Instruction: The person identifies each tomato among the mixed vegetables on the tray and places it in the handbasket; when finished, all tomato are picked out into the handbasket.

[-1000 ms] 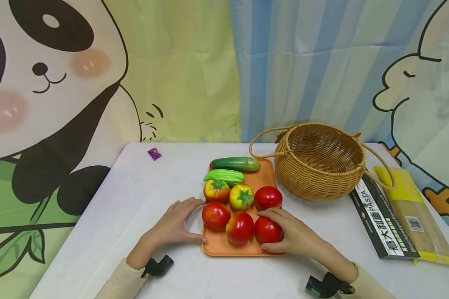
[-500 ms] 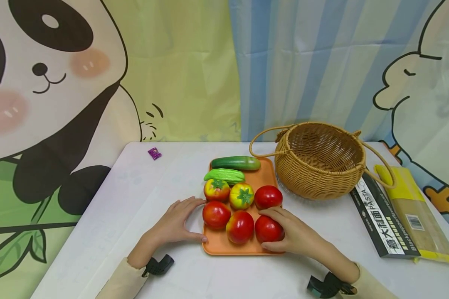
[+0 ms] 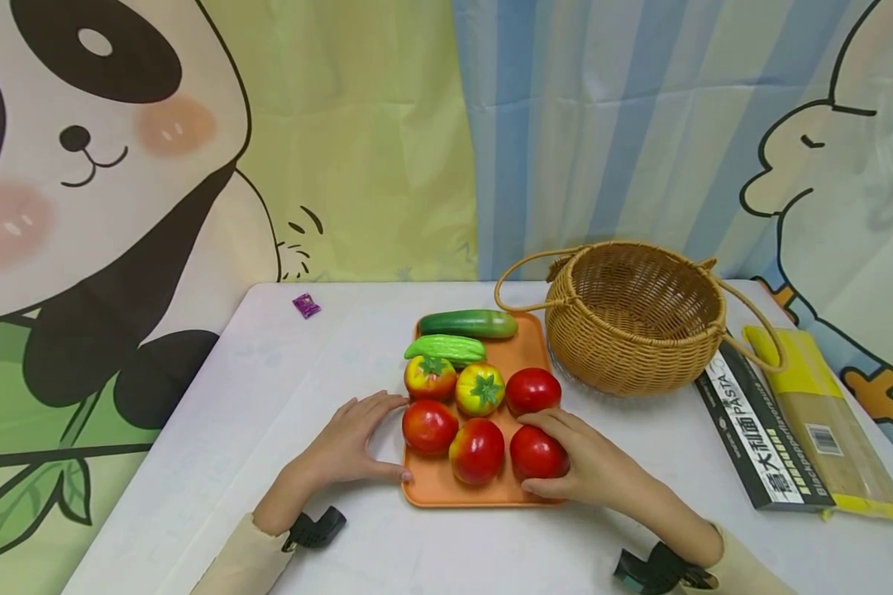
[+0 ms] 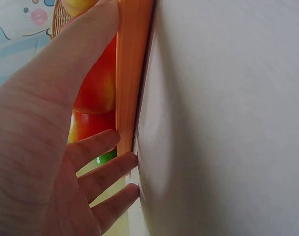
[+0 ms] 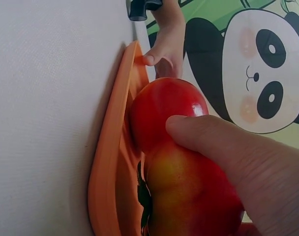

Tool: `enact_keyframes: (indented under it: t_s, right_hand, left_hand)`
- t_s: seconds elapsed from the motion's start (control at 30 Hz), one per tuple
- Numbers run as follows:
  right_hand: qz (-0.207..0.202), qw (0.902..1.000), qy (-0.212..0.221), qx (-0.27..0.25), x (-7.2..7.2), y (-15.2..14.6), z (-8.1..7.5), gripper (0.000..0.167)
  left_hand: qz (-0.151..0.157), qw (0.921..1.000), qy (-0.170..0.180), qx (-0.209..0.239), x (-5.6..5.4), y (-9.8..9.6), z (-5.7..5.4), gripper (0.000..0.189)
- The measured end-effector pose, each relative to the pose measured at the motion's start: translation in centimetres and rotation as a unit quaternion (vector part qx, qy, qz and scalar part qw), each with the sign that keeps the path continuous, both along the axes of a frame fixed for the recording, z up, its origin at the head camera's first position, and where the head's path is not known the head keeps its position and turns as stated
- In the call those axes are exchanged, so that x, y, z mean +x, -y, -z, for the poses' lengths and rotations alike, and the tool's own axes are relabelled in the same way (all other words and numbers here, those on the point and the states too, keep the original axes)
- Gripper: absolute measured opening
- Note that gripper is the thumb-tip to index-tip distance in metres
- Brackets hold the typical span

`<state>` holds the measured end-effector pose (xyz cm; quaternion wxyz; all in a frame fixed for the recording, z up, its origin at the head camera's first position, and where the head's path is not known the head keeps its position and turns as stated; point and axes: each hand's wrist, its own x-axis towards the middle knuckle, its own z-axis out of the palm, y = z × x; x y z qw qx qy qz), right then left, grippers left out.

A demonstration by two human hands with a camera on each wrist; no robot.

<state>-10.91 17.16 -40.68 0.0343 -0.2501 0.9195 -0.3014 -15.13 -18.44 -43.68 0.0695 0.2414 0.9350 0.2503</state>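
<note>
Gripping a glossy red tomato [image 3: 533,453], right hand [image 3: 599,463] has thumb and fingers curled round it, over the near right part of the orange tray [image 3: 446,492]. Right wrist view adds what the head view hides: a dark green stem leaf [image 5: 143,196] low on the tomato's tray-facing side, plus a yellow-orange patch [image 5: 171,179] on its skin. Left hand [image 3: 350,442] holds nothing, fingers spread, fairly straight, thumb touching the tray's left rim; left wrist view shows the separate fingertips by the rim, partly covered from above. Tray is smooth, rectangular, rounded corners, low raised edge. On it: five other tomatoes [image 3: 477,451], round, shiny, some yellow-streaked with star-shaped leaves; a ridged light-green gourd [image 3: 445,350]; a smooth dark-green cucumber [image 3: 467,324]. Beyond: round woven wicker basket [image 3: 632,355] with looped handles, flat black-and-white pasta box [image 3: 762,438], yellow-ended plastic packet [image 3: 837,430], small purple wrapper [image 3: 306,306], all on the white table [image 3: 193,430].
</note>
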Motion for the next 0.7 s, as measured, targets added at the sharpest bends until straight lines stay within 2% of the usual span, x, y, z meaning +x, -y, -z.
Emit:
enact_keyframes:
  t_s: [0.37, 0.57, 0.7]
  right_hand:
    - [0.003, 1.0, 0.0, 0.0, 0.3, -0.4, -0.9, 0.069]
    - [0.013, 0.9998, 0.017, -0.002, 0.1, -0.5, -1.7, 0.068]
    - [0.021, 0.9997, 0.011, -0.004, -0.1, -0.9, -2.3, 0.068]
  left_hand:
    - [-0.002, 1.0, 0.008, -0.004, 0.0, 0.0, 0.1, 0.101]
    - [-0.002, 0.9999, 0.011, -0.006, -0.1, 0.0, -0.1, 0.101]
    - [-0.002, 0.9999, 0.012, -0.005, -0.1, -0.1, 0.0, 0.1]
